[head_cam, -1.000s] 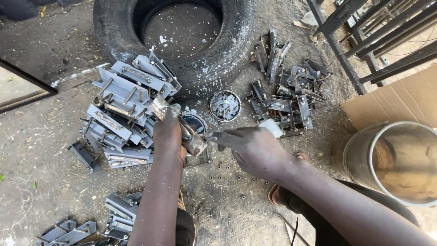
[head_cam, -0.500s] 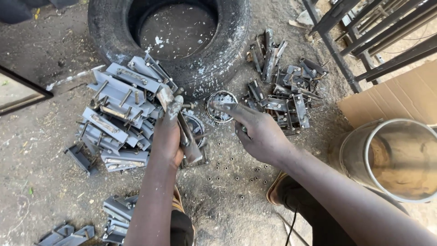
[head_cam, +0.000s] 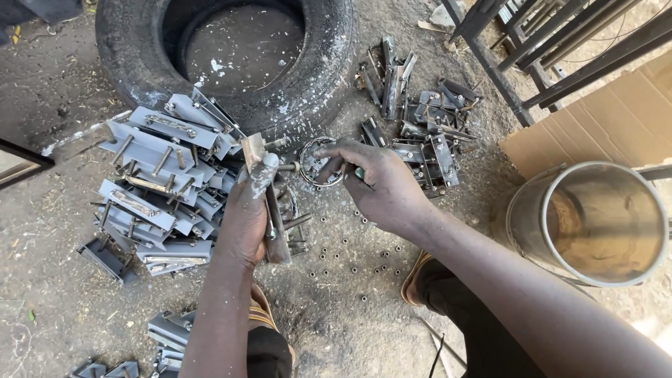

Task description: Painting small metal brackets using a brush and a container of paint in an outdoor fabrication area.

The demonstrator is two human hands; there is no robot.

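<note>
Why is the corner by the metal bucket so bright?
Head view: sun glares on the ground beside the metal bucket, washing it out; the tyre and both hands, left hand and right hand, sit in even shade, sharp, with no blur.

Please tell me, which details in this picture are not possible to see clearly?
- Head view: what the right hand takes from the small round tin; the fingers cover it.
- Lower end of the metal bracket, hidden in the left hand.
- The small nuts on the ground are too small to count exactly.
- The tyre is cut off by the top edge.
</note>
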